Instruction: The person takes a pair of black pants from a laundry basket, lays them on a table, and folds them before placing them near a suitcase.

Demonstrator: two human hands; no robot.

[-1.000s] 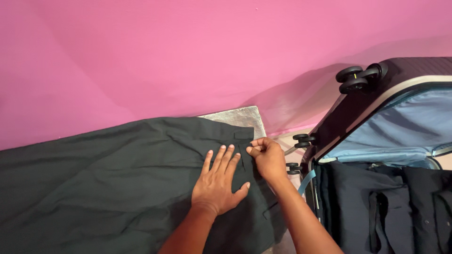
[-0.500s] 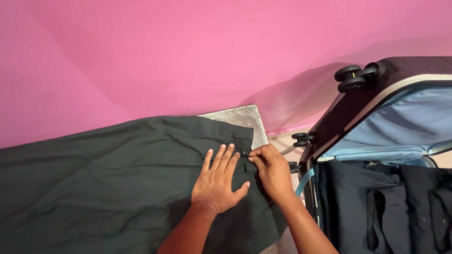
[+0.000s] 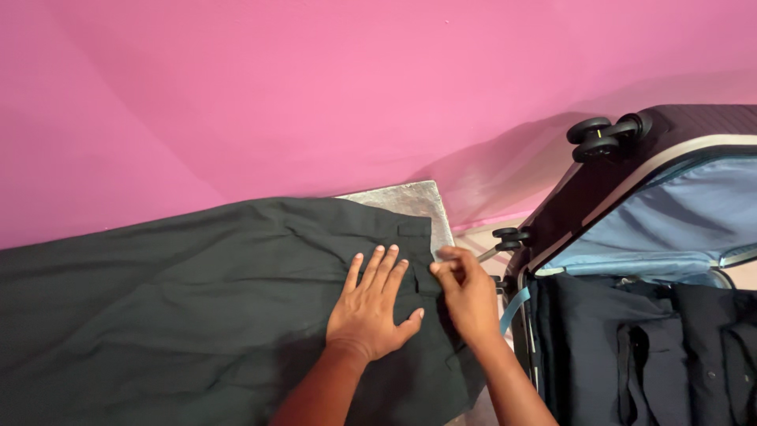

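Note:
A pair of dark green trousers lies spread flat across a silver-grey board against a pink wall. My left hand presses flat on the cloth near the waistband, fingers apart. Just to its right, my right hand pinches the waistband edge of the trousers between thumb and fingers.
An open dark suitcase stands at the right, with a blue lining in its raised lid, black wheels and dark folded clothes in its lower half. The pink wall rises close behind.
My right hand has slid a little to the right and down along the waistband. The left hand has stayed flat on the cloth.

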